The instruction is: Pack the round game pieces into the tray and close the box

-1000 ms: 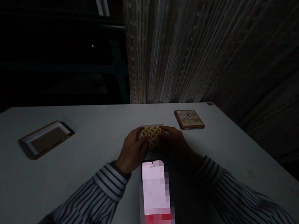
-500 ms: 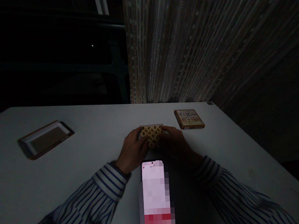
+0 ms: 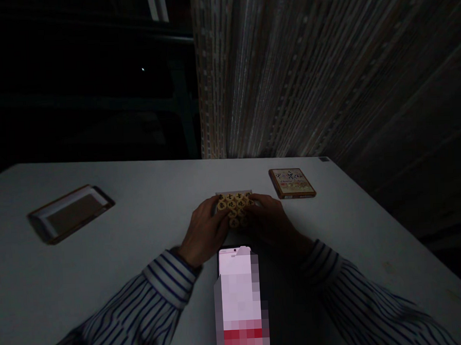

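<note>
In the middle of the white table, round yellowish Chinese chess pieces (image 3: 231, 205) lie in close rows, dark characters facing up. A thin pale edge (image 3: 233, 193) shows behind the back row; whether it belongs to a tray I cannot tell. My left hand (image 3: 204, 228) is closed around the left side of the pieces, its thumb over the nearer rows. From the right, my right hand (image 3: 274, 221) grips the other side in the same way, mostly in shadow. The hands cover the outer pieces. Just below them lies a phone (image 3: 235, 267) with a lit, partly pixelated screen.
A flat box printed with characters (image 3: 292, 183) rests at the right rear of the table (image 3: 157, 186). An open shallow box or lid (image 3: 78, 224) lies at the left. Behind the table hangs a string curtain (image 3: 245, 89); the surroundings are very dark.
Both hands stay in place around the pieces. The view has shifted very slightly; nothing has been taken up or let go.
</note>
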A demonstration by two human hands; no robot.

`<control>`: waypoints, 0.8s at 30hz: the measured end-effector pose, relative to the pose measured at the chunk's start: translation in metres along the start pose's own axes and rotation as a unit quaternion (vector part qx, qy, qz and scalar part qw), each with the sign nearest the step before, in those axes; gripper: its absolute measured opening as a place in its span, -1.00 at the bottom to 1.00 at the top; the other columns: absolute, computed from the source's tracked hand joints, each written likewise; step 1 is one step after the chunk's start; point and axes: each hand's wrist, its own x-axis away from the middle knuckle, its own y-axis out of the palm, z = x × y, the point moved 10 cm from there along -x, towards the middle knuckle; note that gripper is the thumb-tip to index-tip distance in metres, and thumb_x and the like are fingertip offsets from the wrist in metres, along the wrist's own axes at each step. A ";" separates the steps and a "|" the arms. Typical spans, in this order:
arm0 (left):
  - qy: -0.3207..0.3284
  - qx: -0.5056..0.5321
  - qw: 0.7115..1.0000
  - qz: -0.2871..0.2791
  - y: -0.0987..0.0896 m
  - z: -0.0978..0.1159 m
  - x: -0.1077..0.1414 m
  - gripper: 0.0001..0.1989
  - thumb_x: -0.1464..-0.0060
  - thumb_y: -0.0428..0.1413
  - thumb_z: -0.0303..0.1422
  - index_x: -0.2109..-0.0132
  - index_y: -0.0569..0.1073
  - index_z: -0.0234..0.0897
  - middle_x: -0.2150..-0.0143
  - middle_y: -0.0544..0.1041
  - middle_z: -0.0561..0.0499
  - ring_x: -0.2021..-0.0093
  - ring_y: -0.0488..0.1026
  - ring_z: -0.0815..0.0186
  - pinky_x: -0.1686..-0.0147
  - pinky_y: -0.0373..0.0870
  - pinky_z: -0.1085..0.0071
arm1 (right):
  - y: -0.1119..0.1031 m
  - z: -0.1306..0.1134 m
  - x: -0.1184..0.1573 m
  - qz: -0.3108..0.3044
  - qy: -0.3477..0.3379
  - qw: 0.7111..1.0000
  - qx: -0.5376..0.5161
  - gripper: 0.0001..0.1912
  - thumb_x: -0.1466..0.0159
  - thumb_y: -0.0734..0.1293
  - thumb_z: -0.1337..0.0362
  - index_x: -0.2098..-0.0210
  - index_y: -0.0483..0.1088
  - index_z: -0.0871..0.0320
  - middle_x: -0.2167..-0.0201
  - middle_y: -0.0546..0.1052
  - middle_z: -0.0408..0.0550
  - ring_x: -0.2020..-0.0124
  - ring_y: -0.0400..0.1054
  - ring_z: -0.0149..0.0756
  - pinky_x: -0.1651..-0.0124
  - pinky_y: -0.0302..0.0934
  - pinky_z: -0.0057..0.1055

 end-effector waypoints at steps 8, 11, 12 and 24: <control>-0.002 0.007 1.000 -0.004 0.002 -0.003 0.000 -0.70 -0.12 -0.05 -0.36 0.00 0.38 -0.26 -0.17 0.18 -0.17 -0.16 0.12 0.08 -0.07 0.18 0.02 | -0.001 0.000 0.000 0.006 -0.006 1.000 -0.002 -0.79 -0.19 0.21 0.30 0.19 0.39 0.12 0.01 0.35 0.10 0.03 0.21 -0.10 0.10 0.12 -0.10; -0.001 0.003 1.000 -0.009 0.002 -0.002 0.000 -0.69 -0.12 -0.04 -0.37 0.00 0.38 -0.30 -0.17 0.18 -0.20 -0.16 0.12 0.07 -0.07 0.17 0.03 | -0.001 0.000 0.001 0.003 -0.004 1.000 0.002 -0.78 -0.20 0.21 0.29 0.18 0.39 0.13 0.01 0.35 0.12 0.03 0.21 -0.10 0.10 0.12 -0.09; 0.000 0.004 1.000 -0.008 0.002 -0.001 0.000 -0.69 -0.12 -0.04 -0.37 0.00 0.38 -0.30 -0.17 0.19 -0.20 -0.16 0.12 0.07 -0.07 0.17 0.03 | -0.001 -0.001 0.001 0.002 -0.002 1.000 0.002 -0.78 -0.20 0.21 0.28 0.18 0.39 0.14 0.02 0.35 0.12 0.03 0.21 -0.09 0.10 0.12 -0.08; -0.059 0.001 0.998 -0.001 -0.001 -0.026 -0.012 -0.66 -0.17 -0.14 -0.31 0.00 0.39 -0.28 -0.15 0.19 -0.17 -0.15 0.12 0.09 -0.08 0.17 0.05 | -0.001 0.028 -0.017 0.000 0.053 0.999 -0.002 -0.73 -0.19 0.21 0.32 0.14 0.42 0.15 0.02 0.36 0.10 0.00 0.20 -0.13 0.01 0.11 -0.15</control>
